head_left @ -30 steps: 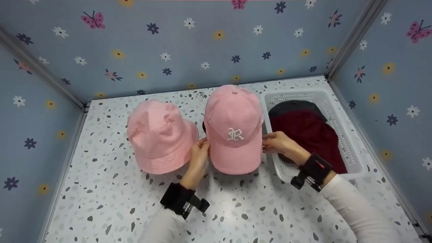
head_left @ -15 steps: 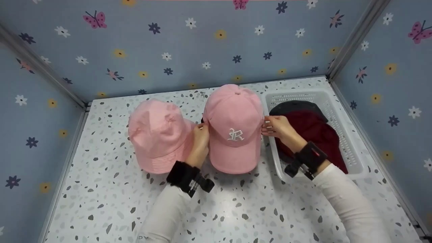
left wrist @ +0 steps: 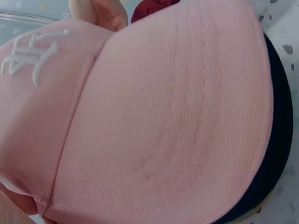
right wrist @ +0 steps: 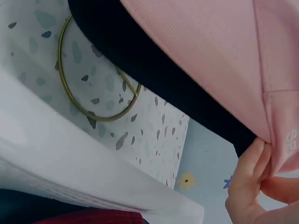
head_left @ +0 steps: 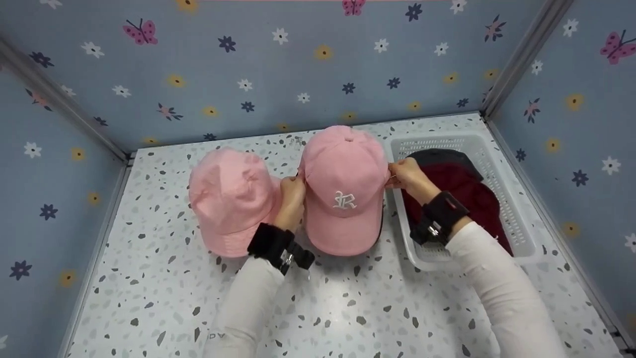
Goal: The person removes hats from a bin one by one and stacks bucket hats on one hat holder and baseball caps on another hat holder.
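Observation:
A pink baseball cap (head_left: pixel 343 174) with a raised white letter R sits in the middle of the table, brim toward me. Beneath its brim shows a dark brim (right wrist: pixel 154 84), and a gold wire ring (right wrist: pixel 93 119) lies lower down in the right wrist view. My left hand (head_left: pixel 293 196) pinches the cap's left edge, close beside a pink bucket hat (head_left: pixel 231 199). On the opposite side my right hand (head_left: pixel 412 178) pinches the right edge with thumb and fingers. The left fingertips are partly hidden in the head view.
To the right stands a white perforated basket (head_left: pixel 521 238) holding a dark red hat (head_left: pixel 479 199) and a dark grey one (head_left: pixel 447 156). Flower-patterned panels (head_left: pixel 278 59) enclose the speckled table (head_left: pixel 343 308) at the back and sides.
Both hands have slid up along the cap's sides, away from the brim, and now pinch its edges. The cap has shifted slightly, and a dark edge now shows beside its brim.

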Tool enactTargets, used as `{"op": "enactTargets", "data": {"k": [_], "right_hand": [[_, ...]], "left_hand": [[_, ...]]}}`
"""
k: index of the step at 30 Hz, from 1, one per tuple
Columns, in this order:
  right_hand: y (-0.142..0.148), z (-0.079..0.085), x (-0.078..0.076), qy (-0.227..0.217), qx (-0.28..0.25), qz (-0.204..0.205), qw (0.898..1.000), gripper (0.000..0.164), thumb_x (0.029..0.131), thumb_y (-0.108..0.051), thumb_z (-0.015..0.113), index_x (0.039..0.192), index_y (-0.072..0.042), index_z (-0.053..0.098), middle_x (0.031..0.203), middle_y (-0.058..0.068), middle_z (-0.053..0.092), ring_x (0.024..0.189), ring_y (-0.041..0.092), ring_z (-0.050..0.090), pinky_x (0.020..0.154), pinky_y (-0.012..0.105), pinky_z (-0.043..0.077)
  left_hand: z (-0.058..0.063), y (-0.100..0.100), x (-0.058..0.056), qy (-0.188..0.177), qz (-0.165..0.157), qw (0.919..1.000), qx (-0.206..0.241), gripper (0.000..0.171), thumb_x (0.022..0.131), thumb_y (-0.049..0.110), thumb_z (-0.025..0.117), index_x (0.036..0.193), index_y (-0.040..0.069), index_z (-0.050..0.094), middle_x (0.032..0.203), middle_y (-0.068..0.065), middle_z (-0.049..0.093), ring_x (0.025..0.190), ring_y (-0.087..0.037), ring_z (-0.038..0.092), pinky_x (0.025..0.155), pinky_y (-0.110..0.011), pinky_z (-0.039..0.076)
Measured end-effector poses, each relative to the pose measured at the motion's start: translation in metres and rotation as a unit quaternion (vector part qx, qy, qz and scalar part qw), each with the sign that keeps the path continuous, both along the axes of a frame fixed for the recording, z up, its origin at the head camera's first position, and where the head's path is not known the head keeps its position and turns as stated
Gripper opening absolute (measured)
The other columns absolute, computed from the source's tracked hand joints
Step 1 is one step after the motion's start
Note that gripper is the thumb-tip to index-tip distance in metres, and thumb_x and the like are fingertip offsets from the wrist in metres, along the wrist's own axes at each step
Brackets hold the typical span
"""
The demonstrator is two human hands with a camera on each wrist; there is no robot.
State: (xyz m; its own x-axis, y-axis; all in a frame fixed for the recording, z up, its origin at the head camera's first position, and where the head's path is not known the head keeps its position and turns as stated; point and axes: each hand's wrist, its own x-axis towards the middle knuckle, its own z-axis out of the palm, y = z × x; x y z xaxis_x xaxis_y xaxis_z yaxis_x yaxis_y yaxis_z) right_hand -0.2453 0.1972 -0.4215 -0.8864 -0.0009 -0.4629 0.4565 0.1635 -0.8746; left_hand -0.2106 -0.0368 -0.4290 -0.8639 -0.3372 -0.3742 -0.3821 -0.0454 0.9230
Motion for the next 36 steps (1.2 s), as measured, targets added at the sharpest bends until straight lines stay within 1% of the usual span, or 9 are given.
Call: {"op": "enactTargets", "data": {"k": [6,11,13,14,16,22,25,30,36], "right_hand": [[-0.004,-0.002,-0.006,0.001,0.067,0.019,0.998,0.032,0.084,0.003,0.041,0.054,-0.004,0.051,0.047,0.001,0.052,0.044,0.010,0.054,0.060,0.028,0.053],[-0.005,-0.004,-0.011,-0.031,0.075,0.041,0.996,0.028,0.084,0.003,0.041,0.058,-0.004,0.048,0.051,0.001,0.050,0.046,0.008,0.053,0.058,0.025,0.052],[-0.004,-0.004,-0.013,-0.050,0.066,0.047,0.995,0.023,0.086,-0.001,0.043,0.064,-0.003,0.049,0.054,0.001,0.050,0.048,0.008,0.053,0.058,0.023,0.051],[-0.004,-0.003,-0.015,-0.061,0.059,0.050,0.995,0.020,0.087,-0.004,0.043,0.069,-0.002,0.050,0.056,0.002,0.051,0.050,0.009,0.053,0.058,0.023,0.051],[-0.003,-0.002,-0.018,-0.078,0.032,0.058,0.995,0.016,0.090,-0.010,0.042,0.079,-0.002,0.050,0.061,0.003,0.052,0.053,0.010,0.052,0.057,0.023,0.050],[-0.003,0.007,-0.035,-0.112,-0.062,0.038,0.991,0.024,0.093,-0.030,0.041,0.095,-0.008,0.049,0.065,-0.001,0.053,0.056,0.008,0.050,0.057,0.022,0.045],[-0.005,0.011,-0.043,-0.094,-0.064,0.015,0.993,0.021,0.092,-0.029,0.044,0.093,-0.009,0.050,0.065,-0.002,0.052,0.058,0.007,0.049,0.057,0.021,0.044],[-0.010,0.016,-0.048,-0.049,0.039,0.028,0.998,0.019,0.091,-0.020,0.046,0.079,-0.007,0.053,0.060,-0.002,0.051,0.053,0.008,0.049,0.052,0.021,0.044],[-0.011,0.015,-0.048,-0.040,0.099,0.052,0.993,0.022,0.089,-0.011,0.045,0.069,-0.006,0.051,0.052,-0.002,0.044,0.043,0.007,0.043,0.043,0.020,0.038]], "left_hand": [[-0.005,-0.001,-0.006,0.035,-0.007,0.9948,-0.095,0.037,0.086,0.019,0.055,0.055,0.008,0.040,0.053,0.000,0.034,0.053,-0.017,0.036,0.048,-0.027,0.034],[-0.101,-0.014,-0.055,0.099,-0.022,0.9861,-0.132,0.043,0.080,0.038,0.060,0.051,0.013,0.040,0.050,0.001,0.035,0.047,-0.014,0.036,0.043,-0.026,0.036],[-0.140,-0.018,-0.080,0.089,-0.025,0.9839,-0.153,0.043,0.080,0.039,0.060,0.053,0.012,0.041,0.052,-0.001,0.037,0.050,-0.016,0.038,0.046,-0.027,0.039],[-0.140,-0.019,-0.080,0.088,-0.025,0.9837,-0.155,0.042,0.080,0.038,0.060,0.054,0.012,0.041,0.052,-0.002,0.038,0.050,-0.017,0.038,0.046,-0.027,0.039],[-0.118,-0.017,-0.069,0.069,-0.031,0.9854,-0.152,0.040,0.082,0.035,0.059,0.057,0.008,0.043,0.056,-0.004,0.040,0.054,-0.019,0.040,0.051,-0.030,0.042],[-0.019,-0.006,-0.012,0.030,-0.055,0.9905,-0.122,0.028,0.087,0.022,0.052,0.067,0.003,0.046,0.065,-0.005,0.039,0.065,-0.018,0.041,0.063,-0.029,0.044],[-0.006,-0.005,-0.005,0.020,-0.066,0.9937,-0.089,0.027,0.087,0.022,0.052,0.068,0.003,0.045,0.063,-0.003,0.037,0.059,-0.015,0.040,0.055,-0.023,0.041],[-0.002,-0.006,-0.010,-0.031,-0.072,0.9968,-0.019,0.025,0.085,0.023,0.052,0.089,-0.002,0.050,0.064,-0.004,0.042,0.048,-0.012,0.042,0.044,-0.022,0.039],[0.011,-0.006,-0.029,-0.081,-0.089,0.9922,-0.032,0.042,0.091,0.031,0.035,0.117,-0.002,0.046,0.079,-0.006,0.045,0.053,-0.013,0.046,0.053,-0.027,0.045]]}}
